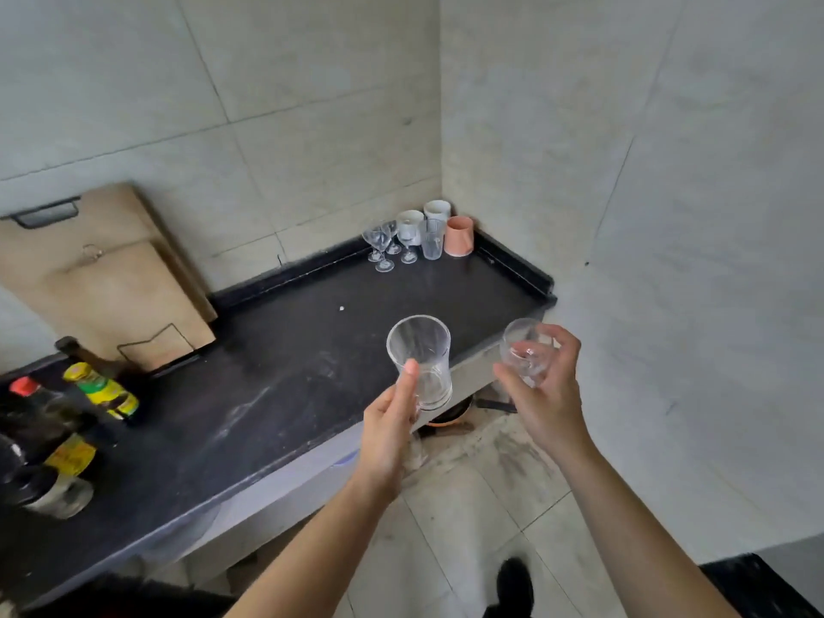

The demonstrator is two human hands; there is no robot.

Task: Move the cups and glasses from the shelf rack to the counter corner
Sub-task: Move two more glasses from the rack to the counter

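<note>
My left hand (388,428) grips a tall clear glass (421,356) upright, just above the front edge of the black counter (285,350). A small round clear glass (524,350) sits in my right hand (546,390), held past the counter's right end, over the floor. In the far counter corner stand several pieces: small stemmed glasses (381,245), a clear tumbler (431,245), two white cups (437,210) and a pink cup (459,236). The shelf rack is out of view.
Two wooden cutting boards (107,278) lean on the tiled wall at the left. Sauce bottles (100,390) and dark bottles crowd the counter's left end. An orange pan (448,417) lies on the floor below the counter edge. A tiled wall closes the right side.
</note>
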